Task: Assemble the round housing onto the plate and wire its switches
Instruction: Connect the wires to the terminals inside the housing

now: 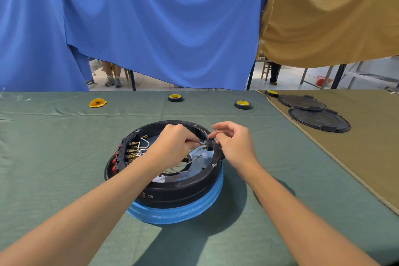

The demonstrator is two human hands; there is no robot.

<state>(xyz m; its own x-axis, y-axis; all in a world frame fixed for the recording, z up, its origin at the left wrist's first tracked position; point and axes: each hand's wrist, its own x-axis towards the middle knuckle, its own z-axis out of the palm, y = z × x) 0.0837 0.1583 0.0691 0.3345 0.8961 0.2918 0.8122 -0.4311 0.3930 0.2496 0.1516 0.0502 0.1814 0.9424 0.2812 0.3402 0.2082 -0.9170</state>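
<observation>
1. Fingers of left hand pinch brass terminal inside round housing; right hand fingers grip switch on its right rim.
2. Beyond housing: 2 tape rolls. Far right of housing: 2 black covers.
3. Housing sits on blue plate and contains white wires.

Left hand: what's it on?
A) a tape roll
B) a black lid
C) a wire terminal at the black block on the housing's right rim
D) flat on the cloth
C: the left hand pinches a brass terminal against the block on the housing rim, while the right hand holds that block from outside.
</observation>
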